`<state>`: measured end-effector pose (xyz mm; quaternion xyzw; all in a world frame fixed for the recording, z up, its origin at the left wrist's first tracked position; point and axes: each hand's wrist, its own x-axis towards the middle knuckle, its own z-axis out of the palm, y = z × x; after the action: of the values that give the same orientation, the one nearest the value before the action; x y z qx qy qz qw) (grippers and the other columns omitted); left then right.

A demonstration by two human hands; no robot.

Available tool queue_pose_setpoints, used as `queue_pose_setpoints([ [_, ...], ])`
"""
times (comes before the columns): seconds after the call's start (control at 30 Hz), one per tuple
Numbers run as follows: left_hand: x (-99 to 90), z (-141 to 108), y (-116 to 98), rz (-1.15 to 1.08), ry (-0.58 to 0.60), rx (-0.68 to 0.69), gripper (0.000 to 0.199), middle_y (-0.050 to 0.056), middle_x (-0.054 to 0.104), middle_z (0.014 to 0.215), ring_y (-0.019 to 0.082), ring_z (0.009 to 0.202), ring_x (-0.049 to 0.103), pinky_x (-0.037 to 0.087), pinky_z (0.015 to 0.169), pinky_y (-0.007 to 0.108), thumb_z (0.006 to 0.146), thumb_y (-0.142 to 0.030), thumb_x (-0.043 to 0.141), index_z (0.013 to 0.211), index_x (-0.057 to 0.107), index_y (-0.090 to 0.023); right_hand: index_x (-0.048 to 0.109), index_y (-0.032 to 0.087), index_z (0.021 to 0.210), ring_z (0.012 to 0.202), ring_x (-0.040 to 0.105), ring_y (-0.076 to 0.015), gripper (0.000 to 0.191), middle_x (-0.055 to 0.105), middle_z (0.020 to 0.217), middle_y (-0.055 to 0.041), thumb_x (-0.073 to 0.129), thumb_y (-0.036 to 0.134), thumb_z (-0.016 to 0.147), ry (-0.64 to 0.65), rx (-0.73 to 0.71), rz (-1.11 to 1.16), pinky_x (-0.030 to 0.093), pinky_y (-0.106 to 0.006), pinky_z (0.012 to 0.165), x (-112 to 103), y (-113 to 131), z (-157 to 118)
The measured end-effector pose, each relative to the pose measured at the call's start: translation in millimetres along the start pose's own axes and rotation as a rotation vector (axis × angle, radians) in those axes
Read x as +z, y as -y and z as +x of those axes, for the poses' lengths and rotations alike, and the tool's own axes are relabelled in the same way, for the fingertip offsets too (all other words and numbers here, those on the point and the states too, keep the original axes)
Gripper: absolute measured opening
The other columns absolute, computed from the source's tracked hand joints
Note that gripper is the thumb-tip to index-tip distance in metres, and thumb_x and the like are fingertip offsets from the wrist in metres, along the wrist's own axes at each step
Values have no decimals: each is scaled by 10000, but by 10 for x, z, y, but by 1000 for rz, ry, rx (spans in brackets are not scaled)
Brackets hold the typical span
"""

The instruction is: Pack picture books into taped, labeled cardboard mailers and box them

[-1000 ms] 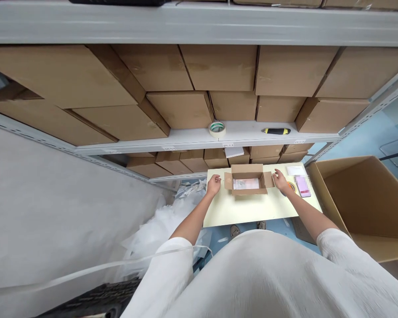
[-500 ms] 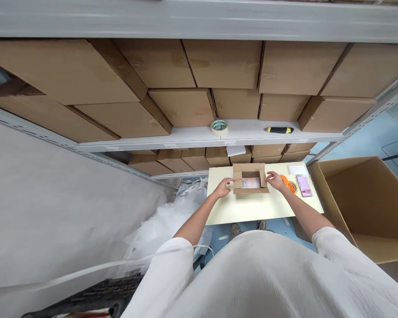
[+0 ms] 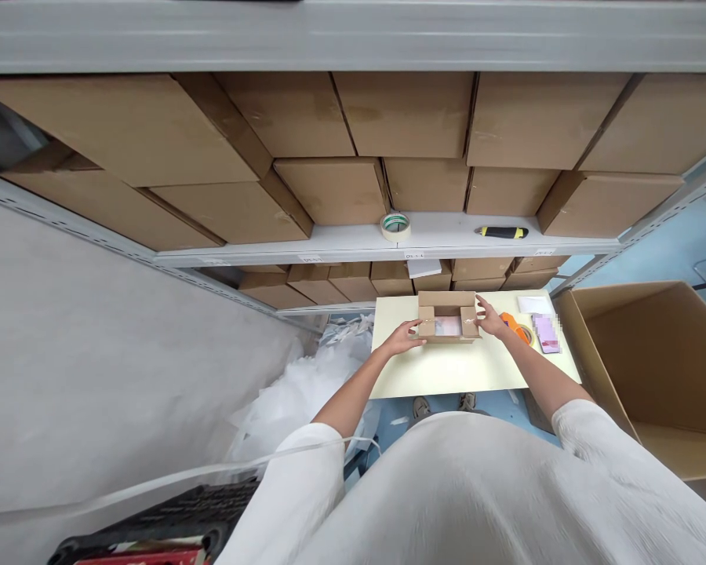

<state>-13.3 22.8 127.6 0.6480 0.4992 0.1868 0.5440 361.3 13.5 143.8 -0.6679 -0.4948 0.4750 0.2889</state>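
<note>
A small cardboard box (image 3: pixel 447 299) with its top flaps parted lies on the pale yellow tabletop (image 3: pixel 423 375). A flat, pale pink and bluish item (image 3: pixel 448 326) shows inside it. My left hand (image 3: pixel 403 338) is at the box's left side, fingers on the left flap and thumb lower down by the near corner. Against the right side rests my right hand (image 3: pixel 489 318), its index finger near the far corner and the others by the right flap. Between them the two hands hold the box. An orange tape dispenser (image 3: pixel 514 326) is just right of my right hand.
A tape roll (image 3: pixel 395 227) and a black-yellow utility knife (image 3: pixel 503 232) lie on the shelf, below stacked cartons (image 3: pixel 403 114). Purple packets (image 3: pixel 546 333) and a white paper (image 3: pixel 533 304) are on the table's right. A big open carton (image 3: pixel 600 377) stands right; white packing material (image 3: pixel 306 392) lies left.
Both hands have closed in on the box's sides. My left thumb has dropped toward the near left corner, and the near flap looks narrower. The view has shifted slightly.
</note>
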Motion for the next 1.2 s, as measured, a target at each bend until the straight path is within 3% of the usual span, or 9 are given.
queue_pose_setpoints([
  [0.13, 4, 14, -71, -31, -13, -31, 849, 169, 657, 1528, 295, 1157, 728, 625, 981, 408, 683, -470, 1011, 1440, 716, -224, 512, 363, 1581, 1172, 696, -242, 918, 514, 1592, -104, 682, 205, 692, 15, -29, 68, 672, -388, 868, 7, 77, -8],
  [0.33, 45, 33, -62, -87, -37, -38, 768, 156, 664, 1484, 276, 1144, 727, 631, 950, 399, 721, -485, 984, 1375, 681, -219, 700, 298, 1254, 1017, 725, -228, 458, 765, 1174, -39, 647, 309, 799, 19, 10, 103, 635, -357, 879, -54, 121, -80],
  [0.43, 70, 40, -55, -111, -64, -49, 756, 144, 670, 1411, 227, 1063, 739, 626, 947, 393, 739, -498, 977, 1346, 628, -212, 759, 267, 1076, 1104, 714, -231, 287, 760, 1252, -55, 595, 402, 884, 15, 15, 133, 624, -378, 944, -62, 142, -109],
  [0.53, 96, 69, -73, -107, -105, -104, 753, 130, 694, 1341, 209, 1021, 750, 620, 945, 384, 806, -520, 936, 1387, 564, -221, 776, 252, 1039, 1184, 696, -234, 367, 735, 1349, -70, 572, 544, 954, 34, 44, 140, 613, -374, 979, -58, 150, -138],
  [0.67, 154, 179, -115, -26, -204, -199, 630, 103, 755, 1216, 255, 1083, 760, 594, 969, 379, 920, -551, 822, 1399, 543, -250, 763, 257, 1085, 1153, 695, -257, 473, 771, 1248, -83, 696, 689, 907, 15, 48, 67, 606, -370, 956, -33, 124, -160],
  [0.8, 239, 327, -130, 66, -287, -237, 543, 93, 768, 1158, 287, 1094, 753, 572, 979, 398, 927, -488, 801, 1359, 569, -255, 715, 256, 1057, 1051, 706, -237, 388, 758, 1199, -75, 772, 589, 865, -23, -25, 13, 596, -380, 947, 46, 71, -114],
  [0.97, 301, 370, -163, 173, -293, -256, 546, 124, 745, 1237, 295, 1110, 727, 560, 973, 403, 922, -364, 784, 1404, 568, -222, 670, 248, 1069, 1063, 699, -233, 209, 713, 1238, -80, 669, 392, 916, -104, -48, -180, 582, -387, 971, 159, 4, -75],
  [1.1, 334, 262, -289, 421, -330, -26, 512, 183, 609, 1509, 372, 1378, 586, 481, 1132, 491, 954, -269, 719, 1448, 597, -218, 673, 251, 1172, 1114, 690, -278, 229, 694, 1299, -111, 596, 371, 993, -99, -154, -391, 571, -419, 982, 177, -42, -147],
  [1.2, 406, 189, -395, 579, -201, 220, 439, 155, 576, 1548, 378, 1437, 511, 405, 1214, 532, 1003, -228, 618, 1440, 652, -254, 670, 251, 1242, 1137, 684, -298, 264, 687, 1353, -126, 566, 383, 1038, -65, -206, -492, 561, -413, 968, 160, -38, -189],
])
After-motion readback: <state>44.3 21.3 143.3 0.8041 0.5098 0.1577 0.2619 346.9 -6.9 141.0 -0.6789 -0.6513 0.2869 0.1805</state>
